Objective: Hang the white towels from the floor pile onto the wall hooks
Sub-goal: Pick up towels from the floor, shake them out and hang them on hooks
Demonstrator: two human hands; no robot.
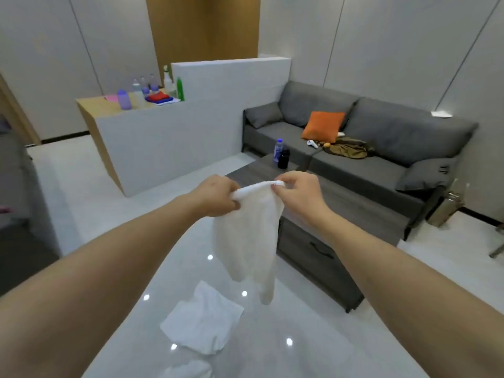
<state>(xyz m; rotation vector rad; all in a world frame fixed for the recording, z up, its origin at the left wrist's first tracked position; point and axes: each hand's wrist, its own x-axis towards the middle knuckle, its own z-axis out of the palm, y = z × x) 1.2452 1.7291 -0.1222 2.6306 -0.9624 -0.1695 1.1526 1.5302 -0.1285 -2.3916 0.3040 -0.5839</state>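
A white towel (246, 241) hangs in front of me, held up by its top edge. My left hand (215, 196) grips the left end of that edge and my right hand (298, 193) pinches the right end, the two hands close together. Below, on the glossy white floor, lies another white towel (203, 321) spread flat, and a bit of a third white towel (188, 371) shows at the bottom edge. No wall hooks are in view.
A dark grey coffee table (341, 214) with two bottles (281, 154) stands just behind the held towel. Behind it is a grey sofa (381, 148) with an orange cushion (323, 125). A white counter (163, 137) with bottles stands at the left.
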